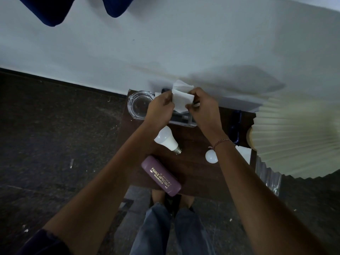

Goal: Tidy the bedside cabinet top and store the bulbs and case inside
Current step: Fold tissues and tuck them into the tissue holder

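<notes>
Both my hands hold a white tissue (181,99) above the back of the dark wooden cabinet top (198,168). My left hand (161,109) pinches its left edge and my right hand (202,105) pinches its right edge. A large white bulb (166,139) lies on the cabinet top below my left wrist. A small round white bulb (211,156) lies beside my right forearm, partly hidden by it. The purple spectacle case (161,175) rests at the front edge, overhanging slightly.
A glass ashtray (138,103) sits at the back left corner. A clear tray (182,119) lies under my hands. A pleated lampshade (298,137) covers the right side, with blue spectacles (236,126) and white paper (243,153) beside it. The wall stands directly behind.
</notes>
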`<state>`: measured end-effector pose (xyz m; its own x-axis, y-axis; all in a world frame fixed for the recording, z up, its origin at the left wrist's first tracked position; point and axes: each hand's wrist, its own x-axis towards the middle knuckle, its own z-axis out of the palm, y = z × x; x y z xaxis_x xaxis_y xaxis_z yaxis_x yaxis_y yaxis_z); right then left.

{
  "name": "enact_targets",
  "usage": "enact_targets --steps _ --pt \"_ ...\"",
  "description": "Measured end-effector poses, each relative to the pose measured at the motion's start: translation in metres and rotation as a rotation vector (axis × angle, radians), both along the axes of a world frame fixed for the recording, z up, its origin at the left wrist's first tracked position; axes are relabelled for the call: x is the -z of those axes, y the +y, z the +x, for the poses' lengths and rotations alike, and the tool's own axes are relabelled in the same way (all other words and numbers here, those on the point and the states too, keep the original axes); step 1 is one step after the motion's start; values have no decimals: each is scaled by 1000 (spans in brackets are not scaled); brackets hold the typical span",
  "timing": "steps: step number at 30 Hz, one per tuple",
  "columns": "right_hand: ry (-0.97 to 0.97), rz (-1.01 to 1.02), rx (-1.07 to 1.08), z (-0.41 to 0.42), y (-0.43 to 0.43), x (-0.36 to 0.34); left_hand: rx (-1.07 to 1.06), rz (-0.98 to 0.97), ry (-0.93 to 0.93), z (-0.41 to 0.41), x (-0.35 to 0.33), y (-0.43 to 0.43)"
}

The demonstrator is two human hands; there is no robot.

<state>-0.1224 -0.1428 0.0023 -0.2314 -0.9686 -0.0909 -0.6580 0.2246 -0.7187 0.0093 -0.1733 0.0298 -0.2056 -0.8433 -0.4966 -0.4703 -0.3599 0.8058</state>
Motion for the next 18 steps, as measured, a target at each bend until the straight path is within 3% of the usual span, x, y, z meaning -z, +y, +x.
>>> enact_targets --steps 11,18 --pt "-32 -115 28 4 -5 -10 27 -76 -37 -2 -4 -1" --pt "58 16 -66 3 2 1 -6 0 -33 1 8 1"
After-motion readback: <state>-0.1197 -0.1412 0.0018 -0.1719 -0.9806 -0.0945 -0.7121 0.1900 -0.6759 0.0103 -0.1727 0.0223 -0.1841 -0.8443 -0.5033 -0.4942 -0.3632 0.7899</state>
